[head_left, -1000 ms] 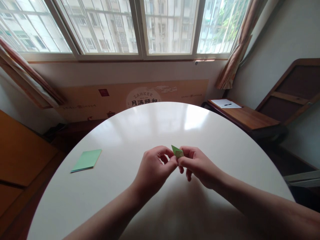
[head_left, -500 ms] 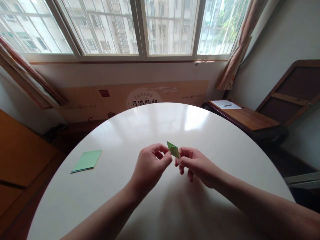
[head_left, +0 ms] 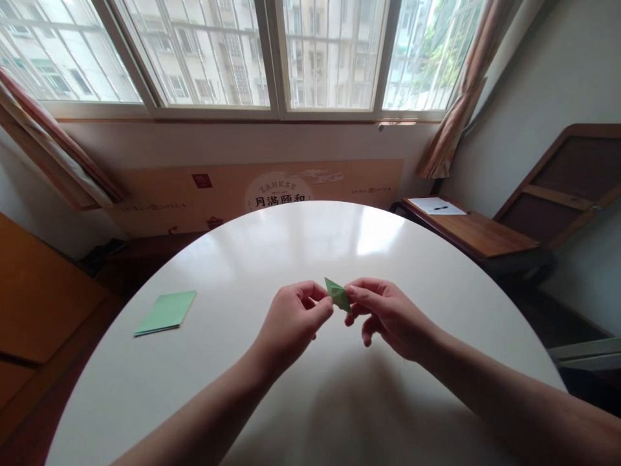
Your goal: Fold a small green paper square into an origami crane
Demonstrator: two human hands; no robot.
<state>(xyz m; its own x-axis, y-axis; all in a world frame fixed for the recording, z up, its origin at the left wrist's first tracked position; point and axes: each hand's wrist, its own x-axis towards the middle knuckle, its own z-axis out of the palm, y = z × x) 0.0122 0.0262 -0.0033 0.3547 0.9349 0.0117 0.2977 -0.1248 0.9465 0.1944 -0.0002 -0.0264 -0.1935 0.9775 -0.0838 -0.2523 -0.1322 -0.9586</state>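
A small piece of folded green paper (head_left: 339, 296), diamond-shaped with pointed ends, is held up over the white round table (head_left: 233, 259). My left hand (head_left: 295, 320) pinches its left edge between thumb and index finger. On the other side, my right hand (head_left: 388, 314) grips the paper's right edge with thumb and index finger, its other fingers curled loosely below. The fingertips behind the paper are partly hidden. To the left on the tabletop lies a stack of square light-green paper (head_left: 165, 312), apart from both hands.
Beyond the table's right rim stands a wooden side table (head_left: 478, 232) with a white sheet (head_left: 431, 206) and a pen (head_left: 441, 208) on it. A printed cardboard panel (head_left: 213, 194) leans below the barred window. An orange-brown cabinet (head_left: 43, 285) is at the left.
My right thumb and index finger have moved up along the folded paper's right edge. The paper has tilted slightly. My left hand keeps its pinch almost unmoved.
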